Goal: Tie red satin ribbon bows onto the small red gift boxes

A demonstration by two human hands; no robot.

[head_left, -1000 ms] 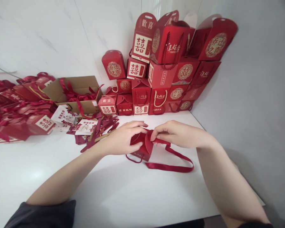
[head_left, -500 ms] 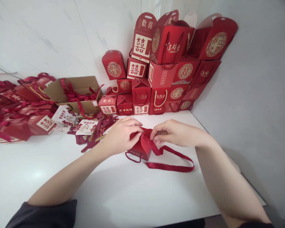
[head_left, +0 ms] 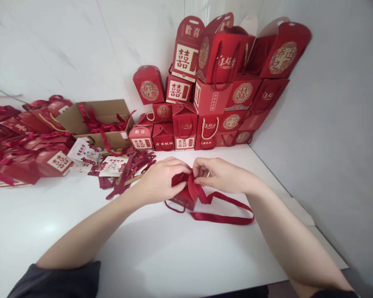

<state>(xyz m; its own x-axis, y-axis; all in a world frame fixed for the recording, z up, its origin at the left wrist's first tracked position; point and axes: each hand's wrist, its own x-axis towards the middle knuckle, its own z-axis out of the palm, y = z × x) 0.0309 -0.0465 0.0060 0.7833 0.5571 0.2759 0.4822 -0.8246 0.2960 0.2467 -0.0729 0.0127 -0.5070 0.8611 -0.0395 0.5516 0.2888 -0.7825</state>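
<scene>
A small red gift box (head_left: 184, 198) with a cord handle stands on the white table between my hands. My left hand (head_left: 166, 180) is closed on the box's top, its thumb and fingers pinching the curved flaps. From the other side my right hand (head_left: 216, 176) pinches the red ribbon (head_left: 224, 218) close against the flaps. The ribbon's long tail loops rightward over the table and folds back to a loose end in front of the box. My fingers hide the top of the flaps and the exact spot where the ribbon meets them.
Red boxes (head_left: 211, 97) are stacked against the back wall. An open cardboard box (head_left: 113, 138) holds more ribbon at the back left. In front of it lie printed cards (head_left: 113, 165) and dark red tags (head_left: 119, 190). More finished-looking red boxes (head_left: 21, 165) crowd the far left.
My right hand has moved left and is now right beside my left hand at the box's top. My left hand has shifted slightly down. The ribbon's tail lies where it was.
</scene>
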